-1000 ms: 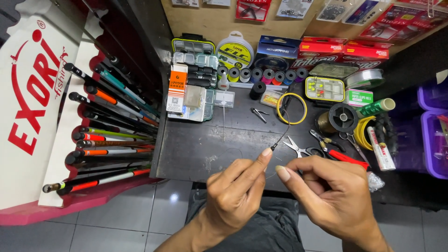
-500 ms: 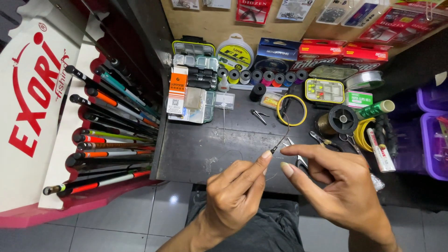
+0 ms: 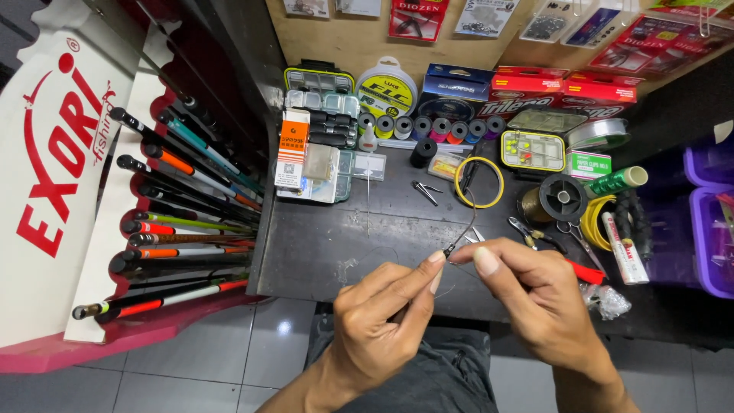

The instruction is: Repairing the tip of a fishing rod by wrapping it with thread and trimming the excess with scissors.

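My left hand [image 3: 382, 321] pinches a small dark swivel [image 3: 451, 248] on a thin wire leader between thumb and forefinger, just above the front of the dark workbench [image 3: 321, 245]. My right hand [image 3: 539, 294] pinches the same piece from the right, fingertips almost touching the left ones. A fine line curves up from the swivel toward a yellow ring [image 3: 479, 182]. Both hands hover over my lap.
A rack of fishing rods [image 3: 176, 214] leans at the left. Tackle boxes [image 3: 321, 99], line spools [image 3: 428, 126], red boxes [image 3: 562, 88], a dark reel of line [image 3: 562, 197], pliers [image 3: 550, 245] and scissors [image 3: 573, 233] crowd the bench; purple bins [image 3: 715, 222] stand at the right.
Both hands have drifted slightly right and closer together, and the right fingertips have closed in on the swivel.
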